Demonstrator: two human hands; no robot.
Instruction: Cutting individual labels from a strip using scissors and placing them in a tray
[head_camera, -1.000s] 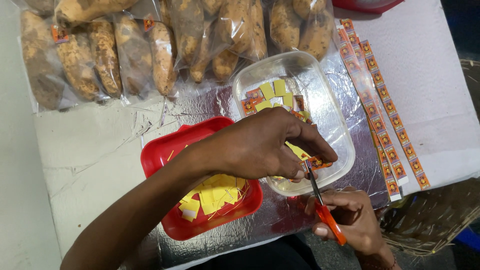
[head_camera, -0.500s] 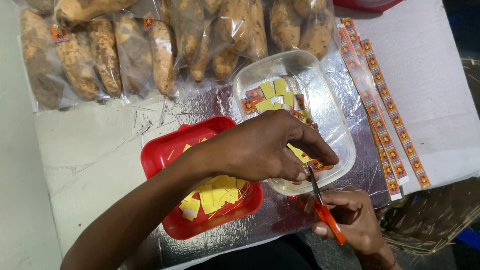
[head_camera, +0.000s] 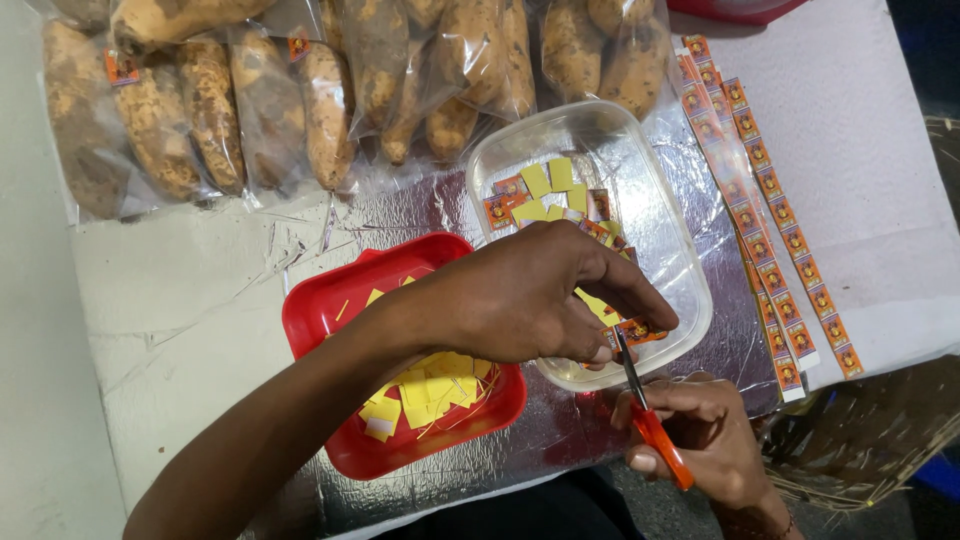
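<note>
Two hands at the cutting step: my left hand (head_camera: 545, 295) pinches a sticker strip (head_camera: 628, 330) over the clear tray (head_camera: 690, 300), my right hand (head_camera: 700, 440) grips orange-handled scissors (head_camera: 648, 415); next, I judge, a square snip.

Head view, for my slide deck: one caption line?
Left hand holds a label strip over a clear tub while right hand snips with orange-handled scissors.

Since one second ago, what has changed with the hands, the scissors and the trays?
Nothing visibly changed. The left hand holds a sticker strip over the clear tray; the right hand holds the orange scissors at it. The red tray lies as before.
</note>
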